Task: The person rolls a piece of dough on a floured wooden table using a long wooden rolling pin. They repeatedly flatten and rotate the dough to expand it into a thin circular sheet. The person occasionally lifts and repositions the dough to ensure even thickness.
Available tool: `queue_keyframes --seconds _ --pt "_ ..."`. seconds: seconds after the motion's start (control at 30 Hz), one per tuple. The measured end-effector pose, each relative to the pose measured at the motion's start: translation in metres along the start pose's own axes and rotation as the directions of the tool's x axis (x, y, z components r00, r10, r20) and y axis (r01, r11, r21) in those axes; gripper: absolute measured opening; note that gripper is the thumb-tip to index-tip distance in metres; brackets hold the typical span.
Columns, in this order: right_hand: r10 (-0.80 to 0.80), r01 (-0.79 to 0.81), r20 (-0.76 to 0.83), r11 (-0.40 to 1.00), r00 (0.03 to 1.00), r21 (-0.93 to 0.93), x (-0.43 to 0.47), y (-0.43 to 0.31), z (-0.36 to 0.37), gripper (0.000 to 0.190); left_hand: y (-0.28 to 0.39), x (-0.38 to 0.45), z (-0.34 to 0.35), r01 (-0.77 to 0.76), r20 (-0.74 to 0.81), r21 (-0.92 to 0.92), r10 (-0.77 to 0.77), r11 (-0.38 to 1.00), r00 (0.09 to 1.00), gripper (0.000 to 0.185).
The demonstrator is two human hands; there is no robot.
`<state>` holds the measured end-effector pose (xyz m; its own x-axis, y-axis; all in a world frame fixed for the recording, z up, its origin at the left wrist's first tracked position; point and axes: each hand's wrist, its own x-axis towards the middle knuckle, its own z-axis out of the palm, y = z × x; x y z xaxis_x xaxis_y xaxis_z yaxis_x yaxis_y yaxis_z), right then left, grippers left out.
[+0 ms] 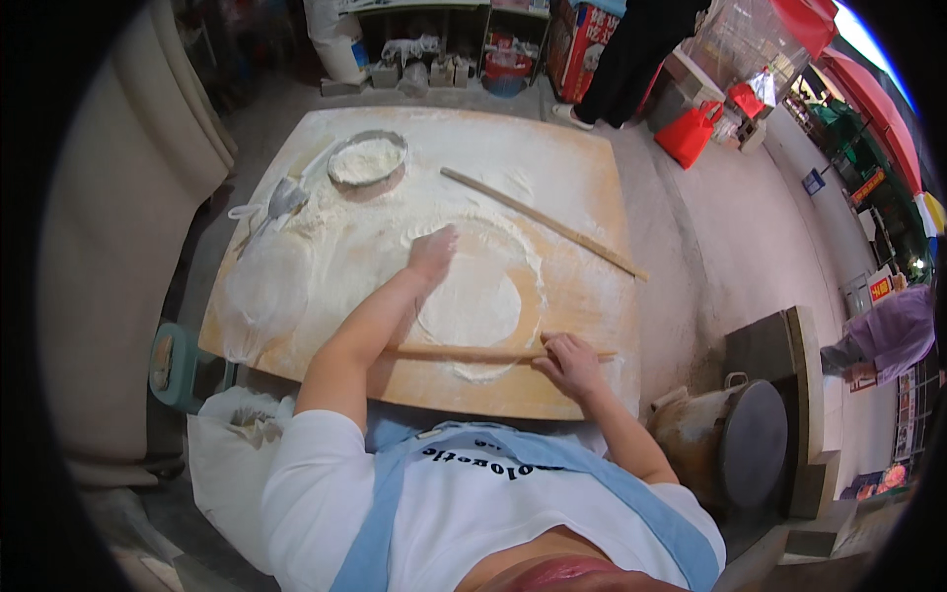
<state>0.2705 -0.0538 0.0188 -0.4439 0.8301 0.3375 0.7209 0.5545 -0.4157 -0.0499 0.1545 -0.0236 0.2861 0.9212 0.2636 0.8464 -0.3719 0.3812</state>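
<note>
A round, flat sheet of dough lies on the floured wooden board before me. My left hand is over the dough's far left edge, slightly blurred. Its fingers look curled, and whether they hold anything is hidden. A wooden rolling pin lies crosswise along the dough's near edge. Around the pin's right part are the fingers of my right hand; my left forearm passes above the pin's left end. Loose flour rings the dough.
A longer wooden rod lies diagonally at the right. Far left are a round sieve holding flour, a scraper and a clear plastic bag. A lidded metal drum stands right of the board. Another person's legs are beyond it.
</note>
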Motion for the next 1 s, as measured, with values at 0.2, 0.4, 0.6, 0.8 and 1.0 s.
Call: queue_keyframes --seconds 0.2,0.4,0.6,0.8,1.0 --pt "0.011 -0.011 -0.005 1.0 1.0 -0.025 -0.005 0.0 0.0 0.033 0.076 -0.062 -0.022 -0.331 0.43 0.051 0.279 0.942 0.859 0.064" --pt "0.019 -0.021 -0.025 0.997 1.0 -0.074 -0.013 0.002 0.001 0.033 0.063 -0.106 -0.055 -0.095 0.482 0.086 0.042 0.992 0.875 0.069" --pt "0.075 -0.089 -0.098 0.985 0.992 -0.149 0.024 0.014 0.021 0.035 0.029 -0.15 -0.081 -0.003 0.454 0.29 -0.135 0.957 0.881 0.065" --pt "0.144 -0.14 0.021 0.98 0.989 -0.141 0.123 0.051 0.022 0.04 -0.014 -0.008 -0.053 0.343 -0.002 0.287 -0.358 0.894 0.934 0.063" --pt "0.038 -0.025 0.182 0.997 0.983 -0.074 0.031 0.069 -0.007 0.036 0.053 -0.173 -0.071 0.231 0.268 0.189 -0.276 0.954 0.923 0.063"
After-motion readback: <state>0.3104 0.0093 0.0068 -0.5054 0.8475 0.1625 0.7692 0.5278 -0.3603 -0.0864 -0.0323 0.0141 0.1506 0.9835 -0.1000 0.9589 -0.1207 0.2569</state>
